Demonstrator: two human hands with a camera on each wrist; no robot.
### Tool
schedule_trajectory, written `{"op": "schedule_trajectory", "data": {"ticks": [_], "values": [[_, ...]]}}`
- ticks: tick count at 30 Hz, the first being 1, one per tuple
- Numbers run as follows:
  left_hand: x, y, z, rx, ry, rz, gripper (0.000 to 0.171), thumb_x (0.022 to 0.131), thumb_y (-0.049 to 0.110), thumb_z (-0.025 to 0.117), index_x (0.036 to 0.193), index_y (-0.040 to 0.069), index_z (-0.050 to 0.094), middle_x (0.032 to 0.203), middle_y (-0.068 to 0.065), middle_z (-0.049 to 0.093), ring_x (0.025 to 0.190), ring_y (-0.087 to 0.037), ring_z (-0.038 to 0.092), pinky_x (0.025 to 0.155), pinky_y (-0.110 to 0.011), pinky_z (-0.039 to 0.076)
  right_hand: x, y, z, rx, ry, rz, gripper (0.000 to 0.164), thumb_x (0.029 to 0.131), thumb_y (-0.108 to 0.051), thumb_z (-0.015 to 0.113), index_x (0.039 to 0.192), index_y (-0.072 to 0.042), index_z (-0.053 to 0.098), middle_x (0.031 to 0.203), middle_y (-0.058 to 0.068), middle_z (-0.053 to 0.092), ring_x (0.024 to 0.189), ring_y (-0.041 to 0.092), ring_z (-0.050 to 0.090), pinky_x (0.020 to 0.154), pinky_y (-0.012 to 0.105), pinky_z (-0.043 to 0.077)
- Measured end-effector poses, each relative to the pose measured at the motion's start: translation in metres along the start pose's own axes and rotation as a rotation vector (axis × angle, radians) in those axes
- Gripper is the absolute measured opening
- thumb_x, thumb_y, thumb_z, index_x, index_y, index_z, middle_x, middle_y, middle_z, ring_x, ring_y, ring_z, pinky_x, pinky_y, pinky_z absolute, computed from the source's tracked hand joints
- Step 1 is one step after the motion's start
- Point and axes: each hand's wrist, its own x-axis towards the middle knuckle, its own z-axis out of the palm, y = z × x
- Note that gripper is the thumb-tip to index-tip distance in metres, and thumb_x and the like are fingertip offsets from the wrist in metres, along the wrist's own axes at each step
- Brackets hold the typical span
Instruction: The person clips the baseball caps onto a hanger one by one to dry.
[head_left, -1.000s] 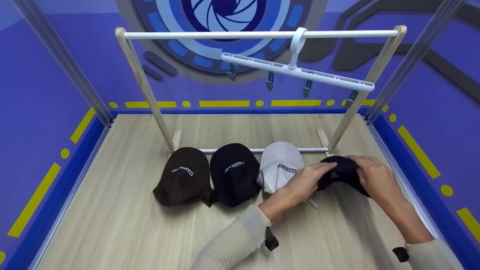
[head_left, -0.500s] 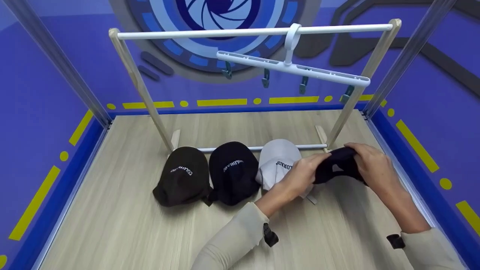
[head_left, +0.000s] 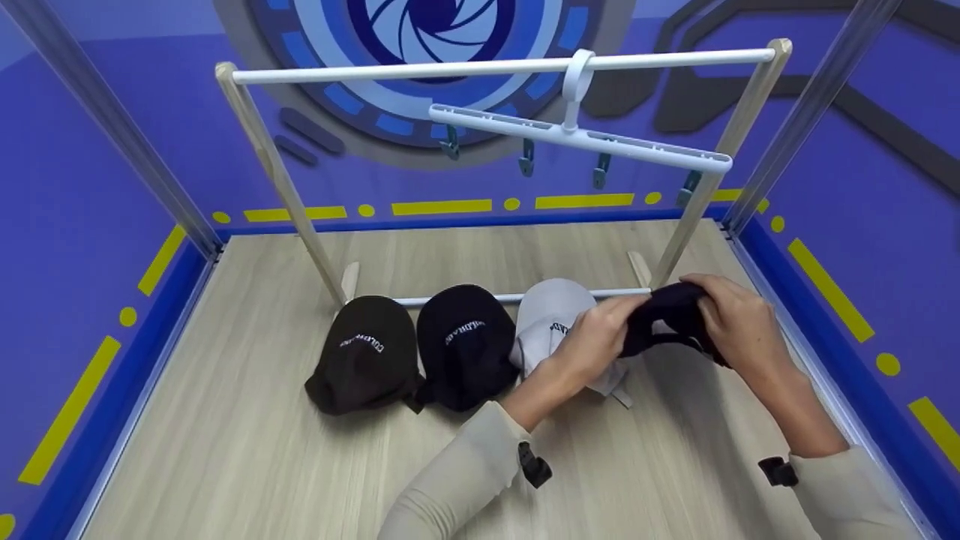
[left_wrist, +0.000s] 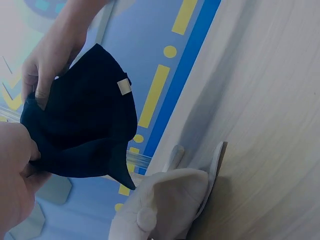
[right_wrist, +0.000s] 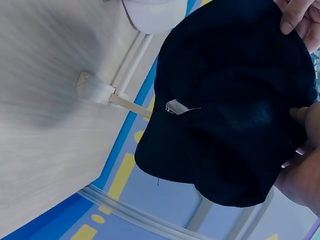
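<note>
A black baseball cap [head_left: 675, 300] is held up off the table at the right. My left hand [head_left: 596, 337] pinches its left edge, and my right hand [head_left: 742, 322] grips the right edge. The right wrist view shows the cap's brim and a small pale tag [right_wrist: 176, 107]; the left wrist view also shows the tag. Three more caps lie in a row to the left: a dark brown cap [head_left: 367, 352], another black cap [head_left: 469, 352] and a light grey cap [head_left: 551, 300], each with lettering. My left hand and forearm partly hide the grey one in the head view.
Behind the caps stands a wooden rack with a white top rail [head_left: 375, 71] and a low white bar [head_left: 622, 292]. A white hanger [head_left: 547, 133] with several dark green clips [head_left: 600, 171] hangs tilted from the rail. Blue panels [head_left: 90, 247] enclose the table [head_left: 247, 435].
Both hands have raised the black cap slightly and moved it a little away from me, tilting it so more of its opening shows. The other caps stay put.
</note>
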Motion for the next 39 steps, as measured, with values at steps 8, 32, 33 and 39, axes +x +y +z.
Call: {"op": "schedule_trajectory", "data": {"ticks": [8,32,33,39], "values": [[0.000,-0.004,-0.006,0.004,0.033,0.009,0.035,0.102,0.000,0.052,0.134,0.006,0.064,0.128,-0.007,0.068,0.123,-0.014,0.062,0.104,-0.017,0.044,0.006,-0.006,0.005,0.030,0.018,0.032,0.026,0.092,0.010,0.064,0.114,-0.002,0.072,0.107,0.018,0.074,0.100,0.041,0.070,0.086,0.058,0.055],[0.034,-0.018,-0.037,-0.071,0.097,-0.063,0.027,0.109,0.018,0.049,0.125,0.006,0.067,0.119,-0.006,0.070,0.113,-0.016,0.065,0.097,-0.018,0.049,0.027,-0.010,0.024,0.172,0.168,0.126,0.021,0.098,0.001,0.062,0.114,-0.005,0.074,0.110,0.015,0.075,0.101,0.038,0.071,0.088,0.054,0.054],[0.037,-0.018,-0.039,-0.074,0.096,-0.063,0.027,0.109,0.018,0.049,0.125,0.006,0.067,0.119,-0.005,0.070,0.113,-0.016,0.066,0.096,-0.018,0.050,0.028,-0.010,0.025,0.178,0.168,0.131,0.020,0.098,0.000,0.063,0.115,-0.005,0.074,0.110,0.015,0.075,0.101,0.038,0.071,0.088,0.054,0.053],[0.052,-0.019,-0.045,-0.074,0.101,-0.070,0.027,0.109,0.018,0.047,0.122,0.006,0.068,0.117,-0.004,0.070,0.112,-0.014,0.066,0.095,-0.016,0.050,0.029,-0.011,0.028,0.202,0.162,0.178,0.019,0.098,-0.005,0.065,0.116,-0.005,0.072,0.111,0.017,0.074,0.103,0.039,0.070,0.091,0.057,0.052]]}}
